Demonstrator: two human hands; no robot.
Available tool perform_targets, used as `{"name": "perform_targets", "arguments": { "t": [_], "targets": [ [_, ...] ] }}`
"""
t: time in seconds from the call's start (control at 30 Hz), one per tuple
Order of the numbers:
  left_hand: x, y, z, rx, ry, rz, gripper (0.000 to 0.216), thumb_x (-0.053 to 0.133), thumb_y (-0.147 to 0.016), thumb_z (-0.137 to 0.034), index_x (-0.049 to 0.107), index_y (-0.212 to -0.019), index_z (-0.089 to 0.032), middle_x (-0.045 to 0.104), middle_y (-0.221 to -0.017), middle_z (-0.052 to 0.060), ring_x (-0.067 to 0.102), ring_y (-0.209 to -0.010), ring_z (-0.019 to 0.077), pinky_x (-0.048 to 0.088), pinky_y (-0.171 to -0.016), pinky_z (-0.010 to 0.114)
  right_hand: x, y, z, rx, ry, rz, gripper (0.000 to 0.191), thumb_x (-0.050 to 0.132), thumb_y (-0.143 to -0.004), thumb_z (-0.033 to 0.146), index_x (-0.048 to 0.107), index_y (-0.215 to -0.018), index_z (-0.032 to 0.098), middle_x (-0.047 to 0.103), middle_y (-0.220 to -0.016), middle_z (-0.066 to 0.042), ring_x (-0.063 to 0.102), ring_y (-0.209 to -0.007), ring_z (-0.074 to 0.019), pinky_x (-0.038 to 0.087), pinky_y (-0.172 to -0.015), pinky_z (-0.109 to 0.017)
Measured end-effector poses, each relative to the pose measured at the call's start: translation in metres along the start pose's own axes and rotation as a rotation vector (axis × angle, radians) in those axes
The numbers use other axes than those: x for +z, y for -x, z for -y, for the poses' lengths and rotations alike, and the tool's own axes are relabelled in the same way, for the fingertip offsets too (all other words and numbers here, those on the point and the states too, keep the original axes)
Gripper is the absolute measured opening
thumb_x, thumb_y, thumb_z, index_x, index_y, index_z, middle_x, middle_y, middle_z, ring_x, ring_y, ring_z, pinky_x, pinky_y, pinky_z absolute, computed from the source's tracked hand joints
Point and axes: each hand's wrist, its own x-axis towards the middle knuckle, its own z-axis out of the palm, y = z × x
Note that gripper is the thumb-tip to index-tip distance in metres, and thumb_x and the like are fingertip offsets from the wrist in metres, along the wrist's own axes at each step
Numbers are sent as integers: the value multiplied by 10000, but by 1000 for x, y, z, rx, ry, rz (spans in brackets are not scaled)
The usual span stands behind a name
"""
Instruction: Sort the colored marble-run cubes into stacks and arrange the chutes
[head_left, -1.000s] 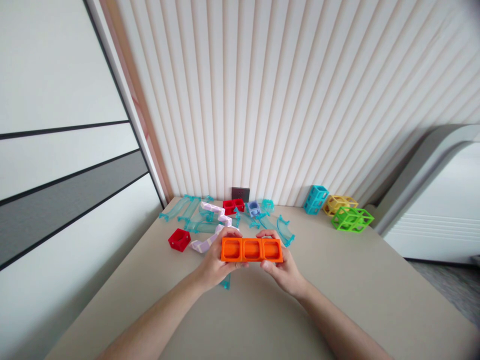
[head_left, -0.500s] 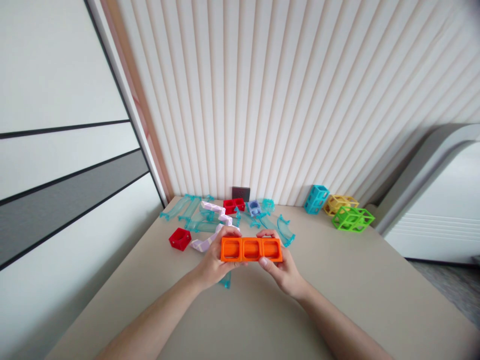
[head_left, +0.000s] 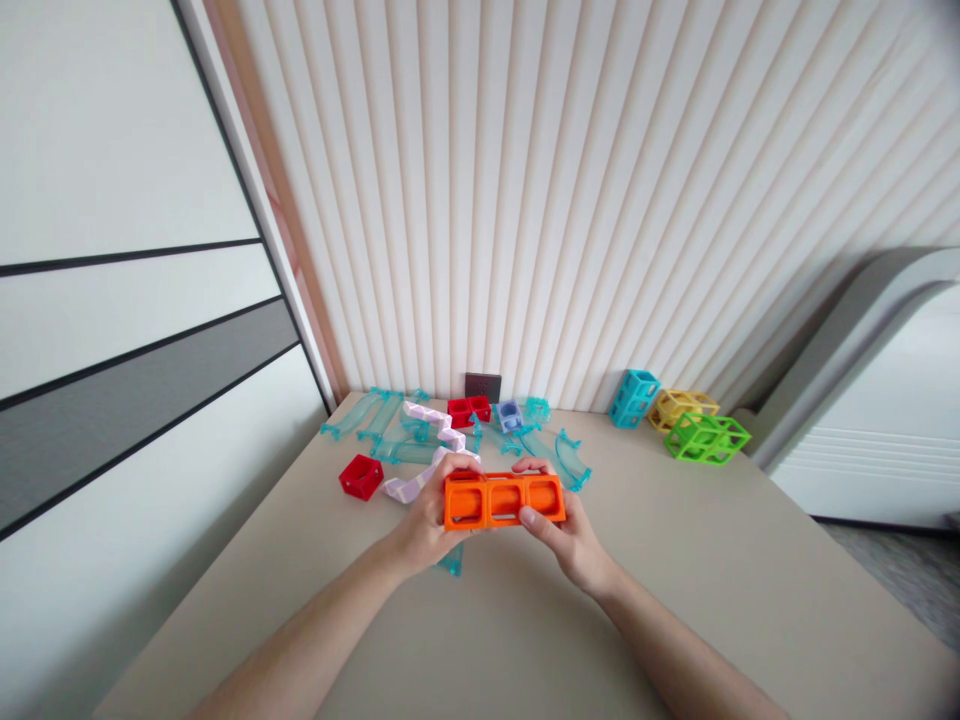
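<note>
Both my hands hold a row of three joined orange cube frames [head_left: 505, 502] level above the table. My left hand [head_left: 429, 515] grips its left end, and my right hand [head_left: 574, 535] grips the right end with the thumb on the front face. Just beyond my left hand lies a jointed white and lilac zigzag piece [head_left: 409, 488], partly hidden by the fingers. To the left rests a single red cube frame [head_left: 361, 477]. Under my left hand, a clear teal track piece [head_left: 451, 560] pokes out.
Clear teal track pieces [head_left: 409, 445] lie along the back left of the table [head_left: 675, 580]. Among them sit a red double cube [head_left: 469, 411] and a periwinkle cube [head_left: 509, 416]. Blue [head_left: 634, 399], yellow [head_left: 679, 408] and green cube frames [head_left: 706, 438] stand at the back right, near the ribbed wall.
The orange cubes have tilted slightly in my hands, so more of their upper side shows. Both hands stay in nearly the same place.
</note>
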Motion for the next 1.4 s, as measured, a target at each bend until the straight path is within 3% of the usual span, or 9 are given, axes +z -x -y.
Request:
{"name": "perform_targets", "arguments": {
  "t": [0.23, 0.43, 0.63, 0.8, 0.97, 1.07, 1.13, 1.23, 1.4],
  "targets": [
    [2, 0, -1, -38, 80, -7, 516, 825, -758, -373, 501, -1137, -244, 562, -1084, 35, 615, -926, 194, 522, -840, 326, -4, -1, 1, -131, 144, 58, 320, 594, -930, 518, 723, -928, 225, 623, -1153, -95, 432, -1310, -288, 449, -1056, -405],
    [4, -1, -4, -107, 153, -3, 529, 826, -753, -408, 499, -1131, -237, 574, -1060, 36, 618, -918, 199, 526, -816, 321, -8, -1, 3, -213, 295, 95, 322, 556, -952, 501, 751, -994, 248, 679, -1047, -96, 393, -1364, -311, 396, -1106, -482],
    [4, -2, -4, -150, 174, 24, 515, 824, -753, -407, 507, -1123, -238, 588, -1038, 25, 617, -891, 190, 512, -810, 311, -11, -1, 1, -256, 345, 105, 286, 562, -955, 469, 742, -961, 247, 684, -997, -92, 411, -1340, -317, 389, -1107, -498],
    [2, -3, -4, -165, 143, 30, 492, 810, -768, -415, 515, -1119, -238, 573, -1045, 22, 604, -885, 179, 500, -807, 304, -10, -1, -2, -214, 289, 71, 278, 590, -940, 471, 711, -892, 225, 626, -1054, -97, 467, -1273, -298, 434, -1065, -427],
    [-2, -4, -11, -111, 127, 77, 669, 773, -726, -612, 494, -1204, -235, 581, -1087, 60, 601, -976, 234, 491, -872, 359, -9, -2, -2, -165, 230, 1, 279, 617, -924, 473, 699, -873, 211, 566, -1125, -96, 506, -1210, -282, 475, -1015, -396],
    [-1, -4, -16, -108, 207, 94, 641, 582, -841, -694, 472, -1273, -234, 638, -986, 57, 629, -924, 241, 491, -879, 388, -8, -3, 1, -186, 259, 23, 268, 608, -933, 462, 722, -894, 222, 600, -1094, -96, 454, -1275, -294, 449, -1050, -416],
    [1, -4, -19, -169, 254, 63, 525, 504, -919, -637, 492, -1256, -235, 666, -909, 39, 649, -830, 217, 506, -829, 371, -7, -3, 3, -218, 288, 52, 253, 605, -938, 447, 734, -915, 231, 625, -1089, -94, 426, -1305, -298, 427, -1076, -428],
    [5, -5, -19, -253, 269, 3, 400, 559, -928, -536, 532, -1186, -231, 687, -911, 30, 657, -787, 191, 519, -780, 335, -6, -2, 4, -252, 321, 73, 234, 604, -941, 421, 734, -908, 228, 642, -1089, -91, 471, -1266, -293, 405, -1101, -426],
    [6, -4, -18, -252, 302, 10, 344, 586, -927, -468, 526, -1161, -223, 683, -952, 27, 660, -808, 173, 527, -788, 315, -5, 2, 3, -228, 327, 64, 262, 605, -928, 444, 693, -1018, 214, 627, -1108, -103, 622, -989, -246, 487, -1021, -402]
  ]
}}
